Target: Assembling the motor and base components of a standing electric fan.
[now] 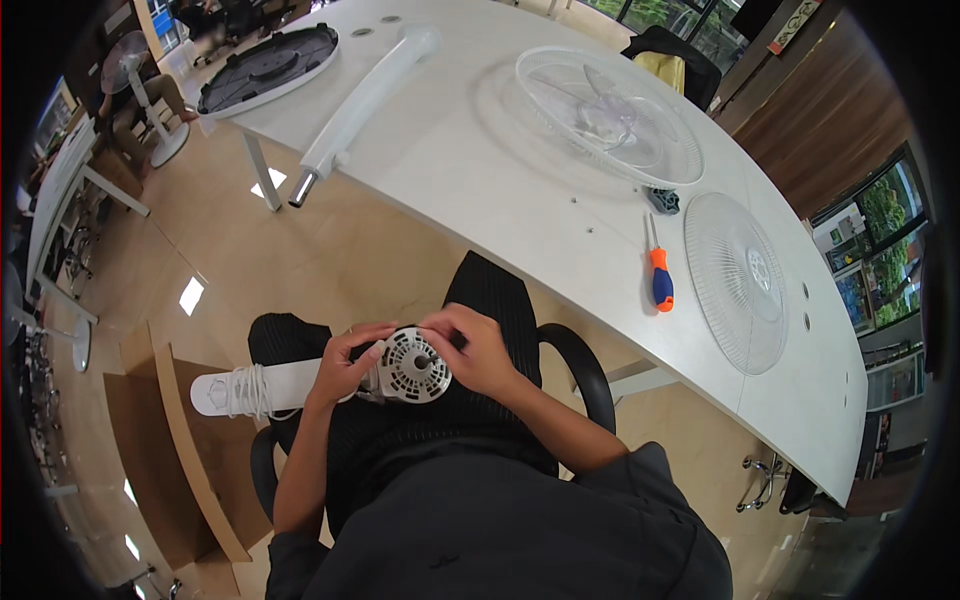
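Note:
On my lap rests a fan motor (pixel 417 367), a round white housing with slotted vents and a dark shaft at its centre. It joins a long white fan neck and control panel (pixel 297 385), around which a white power cord (pixel 250 390) is wound. My left hand (pixel 348 362) is closed on the motor's left side, thumb along the housing. Curled over the upper right rim is my right hand (pixel 474 345), its fingers closed against the motor near the shaft. Whether its fingertips pinch a small part is hidden.
The white table (pixel 480 210) ahead carries a white pole (pixel 365 105), a dark-bottomed round base (pixel 270 65), a fan guard with clear blades (pixel 610 115), another guard (pixel 735 285), a screwdriver (pixel 660 280) and a grey knob (pixel 663 201). An open cardboard box (pixel 185 450) stands at left.

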Tool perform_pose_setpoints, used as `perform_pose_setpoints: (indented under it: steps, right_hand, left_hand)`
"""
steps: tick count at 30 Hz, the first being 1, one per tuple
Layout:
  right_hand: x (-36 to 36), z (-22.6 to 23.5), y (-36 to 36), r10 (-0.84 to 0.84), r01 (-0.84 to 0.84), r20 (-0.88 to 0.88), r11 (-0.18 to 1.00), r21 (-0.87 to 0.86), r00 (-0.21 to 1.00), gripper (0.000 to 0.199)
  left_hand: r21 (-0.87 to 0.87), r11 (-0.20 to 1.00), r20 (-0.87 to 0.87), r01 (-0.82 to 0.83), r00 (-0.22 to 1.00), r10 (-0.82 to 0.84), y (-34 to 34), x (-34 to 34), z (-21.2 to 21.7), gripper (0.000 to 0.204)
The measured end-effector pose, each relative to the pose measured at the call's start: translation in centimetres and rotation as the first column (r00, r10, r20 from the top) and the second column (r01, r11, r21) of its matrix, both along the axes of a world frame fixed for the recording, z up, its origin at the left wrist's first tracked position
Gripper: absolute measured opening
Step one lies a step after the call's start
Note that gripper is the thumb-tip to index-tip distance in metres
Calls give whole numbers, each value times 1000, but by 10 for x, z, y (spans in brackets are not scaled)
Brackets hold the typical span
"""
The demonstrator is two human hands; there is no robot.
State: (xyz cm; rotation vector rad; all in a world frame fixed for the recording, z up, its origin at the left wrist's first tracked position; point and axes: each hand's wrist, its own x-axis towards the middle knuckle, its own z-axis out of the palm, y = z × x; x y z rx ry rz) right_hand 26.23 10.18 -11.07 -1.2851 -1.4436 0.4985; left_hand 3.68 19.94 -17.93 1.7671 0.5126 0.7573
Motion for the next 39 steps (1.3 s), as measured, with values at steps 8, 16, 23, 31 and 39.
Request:
perform_pose_setpoints:
  steps: [8,16,23,31,39]
  right_hand:
    - [-57,-29,84,417,-413,155,909,-57,896,10]
    - [-62,-9,87,513,-503,227,858,-104,828,13]
    - [-66,-10,90,507,-507,241,859,-70,827,14]
    - [-53,-9,66,548,-540,-31,812,-220,836,32]
    - [113,69,-5,-598,534,177,788,305,782,28]
  left_hand:
    - [-591,792,204,-155,921,333,2,-41,-57,27]
    - [-788,614,340,47,864,371,0,-37,-30,22]
    - [-798,599,359,68,852,381,6,-42,-43,22]
    - [-785,617,371,63,844,387,1,-30,-36,17]
    - [-740,672,346,-14,850,398,-2,-31,-30,13]
